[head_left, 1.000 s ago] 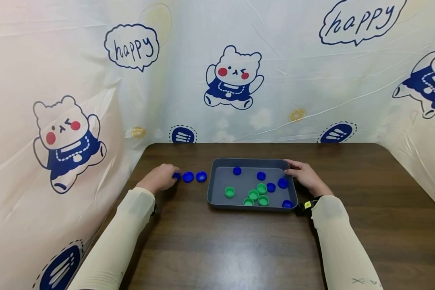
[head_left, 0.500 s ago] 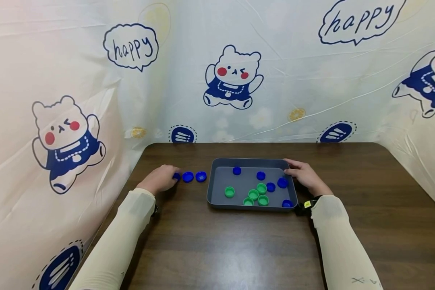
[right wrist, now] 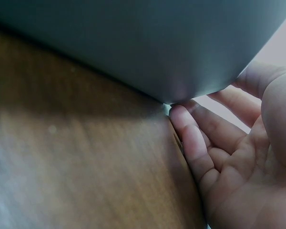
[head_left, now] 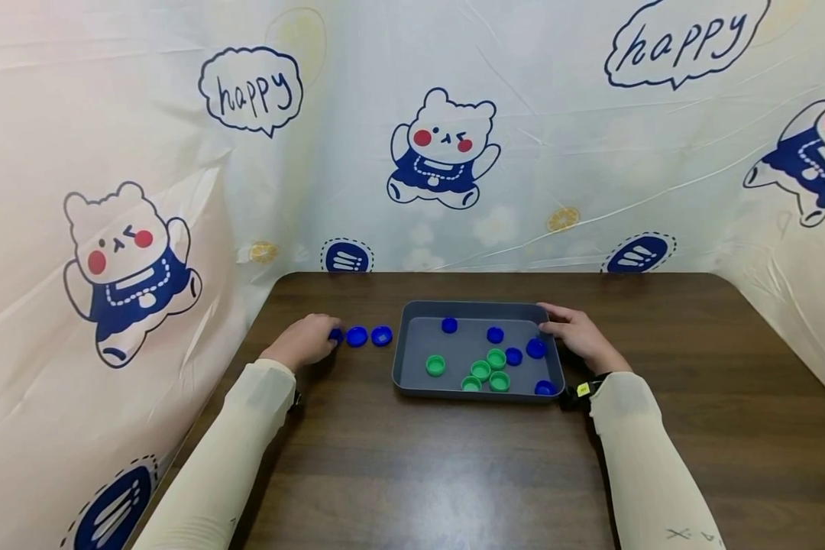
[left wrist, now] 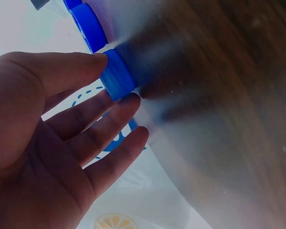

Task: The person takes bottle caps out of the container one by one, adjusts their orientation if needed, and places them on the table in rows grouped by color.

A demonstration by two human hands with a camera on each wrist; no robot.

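Observation:
At the left of the table, my left hand (head_left: 305,341) pinches a blue bottle cap (left wrist: 117,75) between thumb and fingers, low over the wood. Two more blue caps, a middle one (head_left: 357,337) and a right one (head_left: 381,336), lie in a row between that hand and the grey tray (head_left: 481,394). My right hand (head_left: 580,338) holds the tray's far right corner, thumb over the rim. In the right wrist view the other fingers curl against the outer wall (right wrist: 148,52). Inside the tray lie several green caps (head_left: 480,370) and several blue caps (head_left: 495,334).
The brown wooden table (head_left: 440,466) has its back edge close to a hanging sheet (head_left: 357,114) printed with bears. The same sheet continues along the left and right sides.

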